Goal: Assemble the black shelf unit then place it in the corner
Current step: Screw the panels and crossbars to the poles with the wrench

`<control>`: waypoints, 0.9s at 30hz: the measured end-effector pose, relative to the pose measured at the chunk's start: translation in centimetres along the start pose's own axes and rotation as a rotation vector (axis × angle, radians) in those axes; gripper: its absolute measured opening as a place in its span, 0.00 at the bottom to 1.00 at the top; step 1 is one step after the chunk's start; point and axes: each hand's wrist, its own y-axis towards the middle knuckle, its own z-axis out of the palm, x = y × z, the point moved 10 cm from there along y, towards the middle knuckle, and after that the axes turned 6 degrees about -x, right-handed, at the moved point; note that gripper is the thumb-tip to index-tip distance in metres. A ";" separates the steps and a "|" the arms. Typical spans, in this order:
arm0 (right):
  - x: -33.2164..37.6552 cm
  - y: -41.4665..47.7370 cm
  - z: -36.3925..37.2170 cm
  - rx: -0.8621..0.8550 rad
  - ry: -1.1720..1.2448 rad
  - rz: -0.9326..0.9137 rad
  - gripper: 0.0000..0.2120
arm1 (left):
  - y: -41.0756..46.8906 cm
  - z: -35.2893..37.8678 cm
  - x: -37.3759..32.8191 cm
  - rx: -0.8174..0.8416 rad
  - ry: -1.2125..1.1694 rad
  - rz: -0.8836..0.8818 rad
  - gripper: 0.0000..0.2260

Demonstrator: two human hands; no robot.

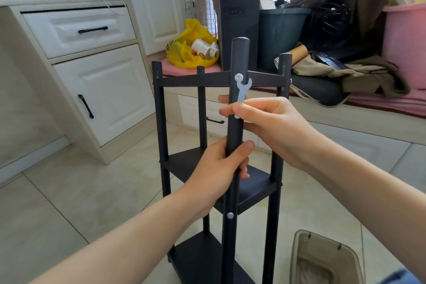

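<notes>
Black shelf unit stands upright on the tiled floor, centre frame. The left hand curls its fingers round the near post. The right hand pinches a small flat wrench set on the top bolt. That thin wrench may slip off the bolt head, or the unit may twist if the left grip loosens. The computer tower at twelve o'clock reads "ThinkCentre".

Black shelf unit stands upright on tile floor, 3 tiers btwn 4 posts. L hand grips near post at mid height. R hand pinches small flat silver wrench against that post, open end up, just under top bolt. 2nd bolt sits lower on same post. White cabinet left; yellow bag & PC tower far; pink tub far right; bin near right.
</notes>
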 end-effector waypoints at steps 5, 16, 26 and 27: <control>0.1 -0.1 -0.6 -0.056 -0.012 -0.020 0.09 | 0.2 0.7 -0.6 0.063 0.035 0.045 0.09; 1.7 -0.5 -1.0 -0.111 -0.044 -0.104 0.09 | 0.1 1.1 -1.2 0.150 -0.076 0.051 0.13; 2.2 0.3 -0.6 -0.106 -0.014 -0.107 0.08 | 0.3 -0.1 -1.4 0.003 -0.125 0.002 0.18; 2.1 0.3 -0.7 -0.118 -0.014 -0.103 0.08 | 0.4 -0.3 -1.4 -0.007 -0.124 -0.001 0.18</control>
